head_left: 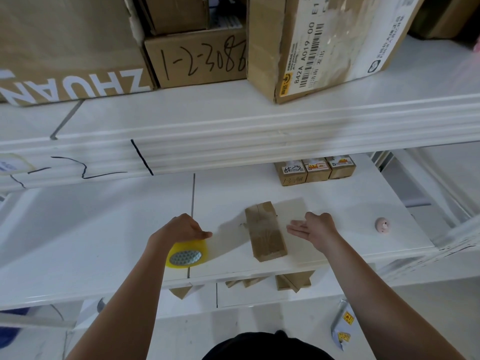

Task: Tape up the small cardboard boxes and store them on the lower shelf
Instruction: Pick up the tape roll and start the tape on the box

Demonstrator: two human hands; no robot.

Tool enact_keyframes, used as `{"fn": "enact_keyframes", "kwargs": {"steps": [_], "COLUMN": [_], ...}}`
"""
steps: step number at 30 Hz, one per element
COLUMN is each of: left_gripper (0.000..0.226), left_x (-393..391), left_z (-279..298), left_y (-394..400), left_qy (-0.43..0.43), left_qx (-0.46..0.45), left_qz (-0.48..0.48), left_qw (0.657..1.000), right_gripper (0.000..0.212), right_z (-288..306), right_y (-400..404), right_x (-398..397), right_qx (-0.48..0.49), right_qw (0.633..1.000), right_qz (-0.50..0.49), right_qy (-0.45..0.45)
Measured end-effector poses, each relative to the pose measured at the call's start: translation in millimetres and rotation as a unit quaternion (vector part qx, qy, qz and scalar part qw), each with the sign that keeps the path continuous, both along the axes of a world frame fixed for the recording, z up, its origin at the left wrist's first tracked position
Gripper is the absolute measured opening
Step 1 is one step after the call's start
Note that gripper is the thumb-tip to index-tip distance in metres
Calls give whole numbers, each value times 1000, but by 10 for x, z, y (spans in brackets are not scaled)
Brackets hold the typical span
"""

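The small cardboard box [265, 231] lies long and narrow on the white middle shelf [104, 229], between the person's two hands, its top glossy with tape; above it the upper shelf [233, 126] carries big cartons, one printed with large white letters [65, 48], one with handwritten numbers [197, 58], and a labelled one [324, 40] standing tilted at the edge; at the back of the middle shelf three little labelled boxes [314, 168] stand side by side, touching; beneath the front edge, corners of more cardboard boxes [293, 280] show on the lower shelf [259, 294]. The left hand [181, 228] is curled over a yellow tape roll [187, 254], gripping it just left of the box; the right hand [314, 227] is released, fingers straight and pointing toward the box's right side, near it, though whether they touch I cannot tell; a small pink round object [382, 225] lies well apart to the right.
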State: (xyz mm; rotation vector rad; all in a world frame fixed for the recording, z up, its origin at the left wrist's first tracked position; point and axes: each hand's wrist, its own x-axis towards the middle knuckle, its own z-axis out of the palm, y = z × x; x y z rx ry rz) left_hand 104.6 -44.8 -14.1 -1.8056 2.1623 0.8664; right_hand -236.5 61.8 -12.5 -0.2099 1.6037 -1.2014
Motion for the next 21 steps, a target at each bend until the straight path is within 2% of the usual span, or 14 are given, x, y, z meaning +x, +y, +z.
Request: {"fn": "enact_keyframes", "kwargs": {"steps": [4,9,15,21], "left_gripper": [47,46,47,42], "left_x": [-45,-55,11,37], "left_z": [59,120,75,30], "left_y": [-36,-93,-95,-78], "left_qy": [3,4,-19,-38], "left_qx": [-11,-20,-19,-18], "left_qz": [4,-5,-9,-1], "left_qw": [1000,1000,1000,999], "right_gripper": [48,48,34,17], "right_z": [25,46,69,-7], "right_y": [-22,-30,-52,-39], "right_x": [-50,-48,-37,-88], "right_qx": [-28,-9,34,70], "right_qw": [995,999,999,996], "right_qz": [-57,-34,24,3], "right_qy": [-72,-35,14,50]}}
